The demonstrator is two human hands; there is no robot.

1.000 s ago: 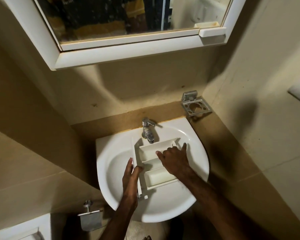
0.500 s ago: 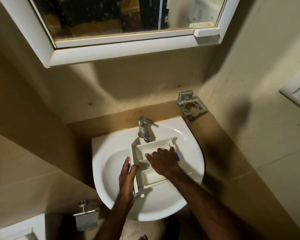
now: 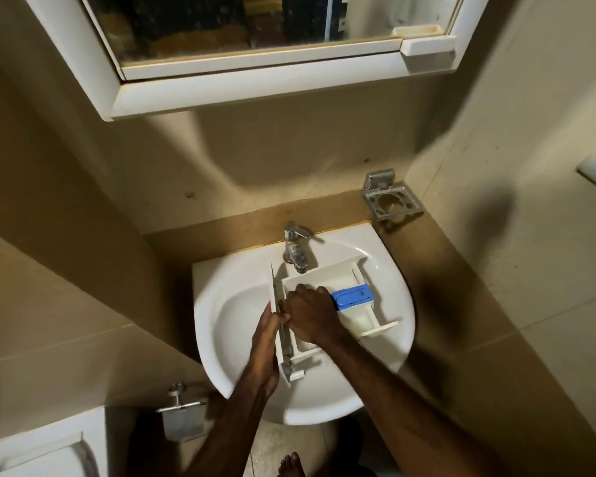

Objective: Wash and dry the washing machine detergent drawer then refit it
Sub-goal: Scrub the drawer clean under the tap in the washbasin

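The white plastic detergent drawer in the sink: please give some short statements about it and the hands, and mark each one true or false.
1. The white plastic detergent drawer lies in the white ceramic sink. True.
2. The blue plastic insert lies outside the drawer. False: it sits in the drawer.
3. The left hand holds the drawer's front panel. True.
4. The right hand turns the chrome tap. False: it rests inside the drawer.
5. The metal tumbler holder holds a cup. False: it is empty.

We see beige tiled walls (image 3: 83, 208), dimly lit, a white-framed mirror (image 3: 255, 46) above, a metal cup holder (image 3: 391, 201) in the corner, and a speckled floor (image 3: 283, 445).
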